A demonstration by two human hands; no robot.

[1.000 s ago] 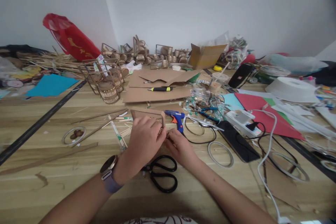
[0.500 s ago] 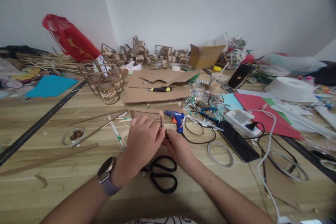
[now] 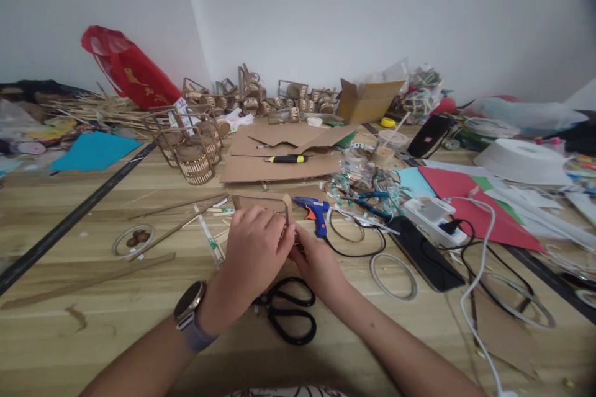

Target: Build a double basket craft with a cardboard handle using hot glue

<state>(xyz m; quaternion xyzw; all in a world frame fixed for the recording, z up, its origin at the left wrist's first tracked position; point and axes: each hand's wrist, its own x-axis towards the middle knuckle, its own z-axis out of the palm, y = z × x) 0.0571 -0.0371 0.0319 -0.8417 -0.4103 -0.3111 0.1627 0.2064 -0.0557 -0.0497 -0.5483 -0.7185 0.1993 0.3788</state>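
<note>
My left hand (image 3: 255,251), with a watch on its wrist, is wrapped over a small basket with a square brown handle (image 3: 287,206). Most of the basket's body is hidden behind the fingers. From the right side, my right hand (image 3: 322,263) pinches the same basket, its fingertips close to the left thumb. Black-handled scissors (image 3: 313,322) lie on the table just below the hands. Right behind my right hand rests a blue glue gun (image 3: 319,222). Thin wooden strips (image 3: 207,234) lie to the left of my left hand.
Finished slatted baskets (image 3: 195,167) stand at the back left. Behind my hands, a utility knife (image 3: 286,159) lies on cardboard sheets (image 3: 242,170). A phone (image 3: 426,254), a power strip (image 3: 433,217) with cables and a grey ring (image 3: 393,276) are on the right.
Both hands keep hold of the basket, with only a slight shift of the right fingers. The whole view has moved a little, so things appear slightly further right.
</note>
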